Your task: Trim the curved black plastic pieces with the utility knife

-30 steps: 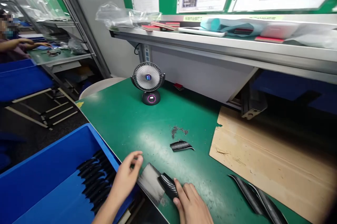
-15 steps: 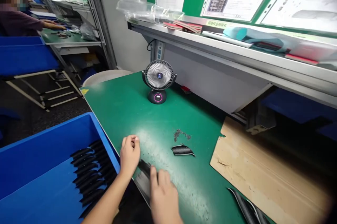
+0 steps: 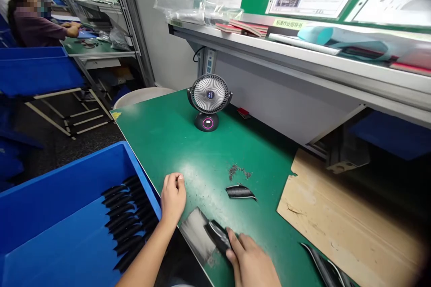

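My left hand [image 3: 173,196] rests on the green table [image 3: 175,143] near its front edge, fingers curled in a loose fist with nothing visible in them. Right beside it lies a grey sheet [image 3: 197,235] at the table edge. My right hand [image 3: 251,262] presses a glossy black curved part [image 3: 218,236] against that sheet, fingertips on the part. Another small black curved piece [image 3: 240,192] lies loose on the table a little further in, next to a patch of dark crumbs [image 3: 238,171].
A blue bin [image 3: 50,197] at my left holds several black curved parts [image 3: 129,219]. A small desk fan [image 3: 209,100] stands at the table's back. Cardboard [image 3: 350,219] covers the right side, two long black strips [image 3: 328,269] at its front. A person works at a far bench [image 3: 37,26].
My right hand slid right and down along the grey sheet with the black part, uncovering the sheet. My left hand stayed curled beside it. The view shifted slightly.
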The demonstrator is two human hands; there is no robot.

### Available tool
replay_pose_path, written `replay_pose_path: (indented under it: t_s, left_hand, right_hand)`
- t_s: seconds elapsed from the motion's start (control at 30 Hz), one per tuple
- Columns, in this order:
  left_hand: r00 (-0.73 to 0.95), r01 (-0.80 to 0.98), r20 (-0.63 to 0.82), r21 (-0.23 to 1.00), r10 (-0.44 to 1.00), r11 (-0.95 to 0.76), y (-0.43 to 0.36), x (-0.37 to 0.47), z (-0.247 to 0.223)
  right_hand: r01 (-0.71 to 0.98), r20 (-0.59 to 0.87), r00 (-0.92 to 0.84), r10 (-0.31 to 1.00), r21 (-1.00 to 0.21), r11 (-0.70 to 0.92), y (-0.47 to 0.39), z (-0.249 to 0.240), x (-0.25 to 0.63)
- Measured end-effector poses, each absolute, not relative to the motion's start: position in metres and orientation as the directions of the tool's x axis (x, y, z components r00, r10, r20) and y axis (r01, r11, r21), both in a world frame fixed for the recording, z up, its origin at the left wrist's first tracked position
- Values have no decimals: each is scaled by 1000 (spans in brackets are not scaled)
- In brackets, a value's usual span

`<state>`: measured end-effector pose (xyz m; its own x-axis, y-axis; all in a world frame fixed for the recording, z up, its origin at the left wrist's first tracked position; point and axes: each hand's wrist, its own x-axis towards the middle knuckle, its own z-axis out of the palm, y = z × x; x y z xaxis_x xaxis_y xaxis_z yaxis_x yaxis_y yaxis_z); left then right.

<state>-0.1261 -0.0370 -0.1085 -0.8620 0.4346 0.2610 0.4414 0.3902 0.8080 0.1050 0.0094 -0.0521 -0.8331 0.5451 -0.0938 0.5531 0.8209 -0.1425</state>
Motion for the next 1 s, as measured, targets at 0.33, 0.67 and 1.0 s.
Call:
replay_pose_path:
  t_s: [0.33, 0.67, 1.0]
  left_hand:
    - [-854, 451, 259, 800, 451, 395, -36, -126, -110]
    - [-860, 424, 235, 823, 454, 377, -37, -128, -110]
    - [-876, 349, 150, 852, 457, 389, -39, -126, -113]
  right_hand:
    - [519, -76, -855, 513, -154, 841, 10, -50, 103]
    - [493, 92, -865, 494, -36, 869, -11, -65, 104]
    - [461, 194, -882, 429, 164, 872, -25, -78, 94]
